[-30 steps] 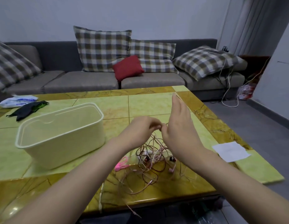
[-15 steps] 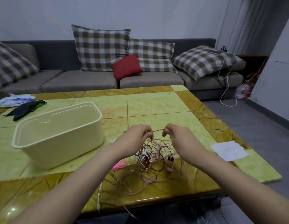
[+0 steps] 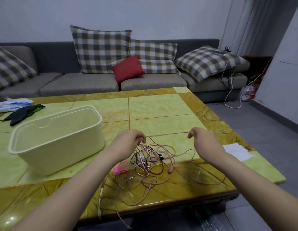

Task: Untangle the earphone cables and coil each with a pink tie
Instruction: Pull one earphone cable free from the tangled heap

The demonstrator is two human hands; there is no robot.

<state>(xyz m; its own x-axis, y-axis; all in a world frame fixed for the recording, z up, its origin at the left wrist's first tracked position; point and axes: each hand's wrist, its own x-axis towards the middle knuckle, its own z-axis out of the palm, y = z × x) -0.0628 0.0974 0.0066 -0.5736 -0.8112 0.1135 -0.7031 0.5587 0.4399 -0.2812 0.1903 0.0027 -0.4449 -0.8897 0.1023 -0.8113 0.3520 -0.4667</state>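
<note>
A tangle of thin pink earphone cables point(image 3: 150, 165) lies on the front part of the green-and-gold table point(image 3: 161, 105). One strand point(image 3: 168, 134) runs taut between my two hands above the heap. My left hand point(image 3: 129, 140) pinches its left end, and my right hand point(image 3: 202, 139) pinches its right end, both with curled fingers. Loops hang from my left hand down into the pile. A pink tie point(image 3: 120, 167) lies on the table just left of the tangle, under my left forearm.
A cream plastic tub point(image 3: 56, 139) stands to the left of the cables. A white paper point(image 3: 237, 151) lies near the table's right edge. A dark cloth point(image 3: 19, 112) and a plastic bag point(image 3: 11, 105) sit at the far left. A grey sofa with cushions is behind.
My hands moved apart sideways, from touching over the heap to well separated, drawing one cable strand out straight between them. My right hand went from raised fingers to a pinch.
</note>
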